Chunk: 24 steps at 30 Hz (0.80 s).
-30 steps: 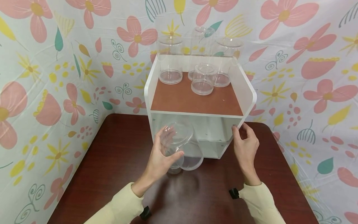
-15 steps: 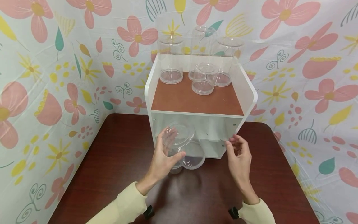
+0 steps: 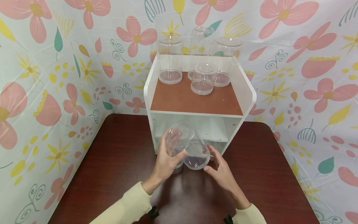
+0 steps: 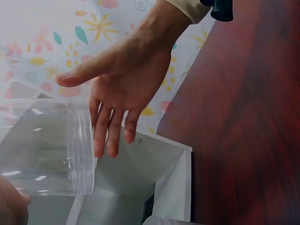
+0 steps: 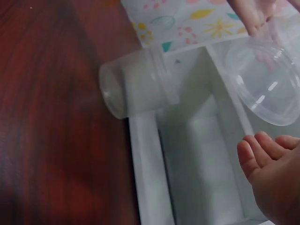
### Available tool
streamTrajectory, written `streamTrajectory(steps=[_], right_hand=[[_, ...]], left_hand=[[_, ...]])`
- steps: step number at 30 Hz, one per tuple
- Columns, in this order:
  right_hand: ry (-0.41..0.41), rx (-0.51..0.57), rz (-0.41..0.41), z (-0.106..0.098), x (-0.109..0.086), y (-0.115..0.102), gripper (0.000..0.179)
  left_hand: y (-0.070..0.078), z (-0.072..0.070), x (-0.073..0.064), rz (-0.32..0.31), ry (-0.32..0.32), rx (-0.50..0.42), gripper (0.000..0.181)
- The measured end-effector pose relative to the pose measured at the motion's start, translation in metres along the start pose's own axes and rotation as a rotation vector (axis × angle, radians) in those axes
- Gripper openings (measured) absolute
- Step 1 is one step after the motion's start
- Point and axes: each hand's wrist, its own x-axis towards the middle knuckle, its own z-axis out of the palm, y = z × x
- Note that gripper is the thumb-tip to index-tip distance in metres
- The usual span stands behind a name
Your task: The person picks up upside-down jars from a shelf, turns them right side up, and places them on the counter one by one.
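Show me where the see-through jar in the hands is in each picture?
Head: jar at bottom middle, tilted, between both hands, in front of the shelf.
Left wrist: jar at left, by the left hand's fingers.
Right wrist: jar at upper right, above the right hand.
Shared landmark: the white shelf.

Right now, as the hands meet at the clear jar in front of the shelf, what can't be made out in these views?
- Head: whether the right hand touches the jar; clear plastic and fingers overlap.
- Head: a smaller jar on the table, mostly hidden behind the left hand.
- Left wrist: the jar is cut off by the left edge.
- Right wrist: blurred, and only the right hand's fingertips show, at the lower edge.
- Head: the shelf interior, hidden by the jar and hands.
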Motion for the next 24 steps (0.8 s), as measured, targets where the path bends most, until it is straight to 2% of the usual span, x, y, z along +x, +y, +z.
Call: streamTrajectory(steps=[4, 7, 18, 24], right_hand=[[-0.044, 0.036, 0.072, 0.004, -0.004, 0.003, 0.094], [-0.078, 0.073, 0.09, 0.007, -0.003, 0.004, 0.101], [-0.162, 0.078, 0.063, 0.012, 0.0, 0.008, 0.109], [-0.167, 0.118, 0.047, 0.014, 0.003, 0.005, 0.106]], left_hand=[[-0.001, 0.001, -0.001, -0.012, 0.013, 0.002, 0.094], [-0.003, 0.002, -0.003, -0.026, 0.026, 0.0, 0.092], [-0.009, 0.005, -0.009, -0.012, 0.036, -0.079, 0.084], [-0.01, 0.005, -0.012, -0.052, 0.055, -0.108, 0.081]])
